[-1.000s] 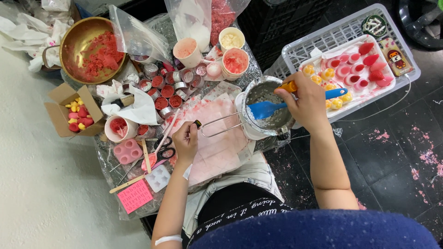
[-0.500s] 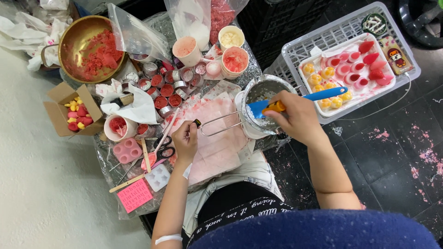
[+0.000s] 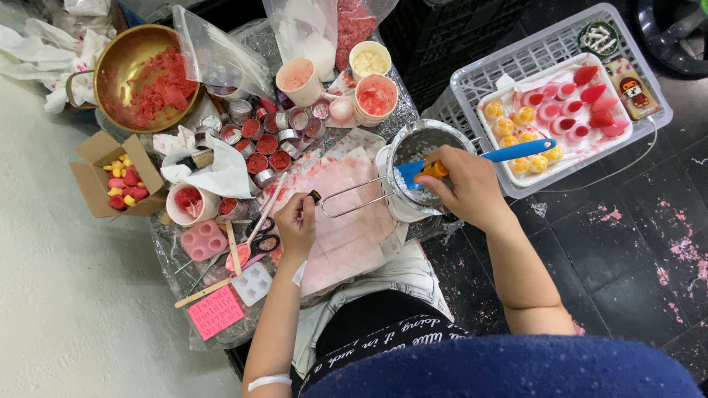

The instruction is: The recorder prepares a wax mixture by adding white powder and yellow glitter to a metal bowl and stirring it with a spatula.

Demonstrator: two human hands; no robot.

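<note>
The left hand (image 3: pixel 296 221) pinches the wire handle of the small metal pot (image 3: pixel 420 158) mid-bench. The right hand's (image 3: pixel 464 188) grip closes around a blue spatula (image 3: pixel 509 152) dipping inside. The pot looks stiff, light and likely tippy, best held by that handle.

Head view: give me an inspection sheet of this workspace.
Surface: low table under crinkled clear plastic, stained pink.
Job's things: metal pot with wire handle; blue spatula reaching into it.
Clutter: brass bowl of red chunks, small tins, cups, pink mould, scissors, cardboard box of small red and yellow pieces, white crate holding a tray of red and yellow shapes.
Grippers: left hand grips the pot's handle end; right hand holds the spatula.
Cables: thin white cord by the crate.
Surroundings: dark floor with pink spatter; pale floor at left.
</note>
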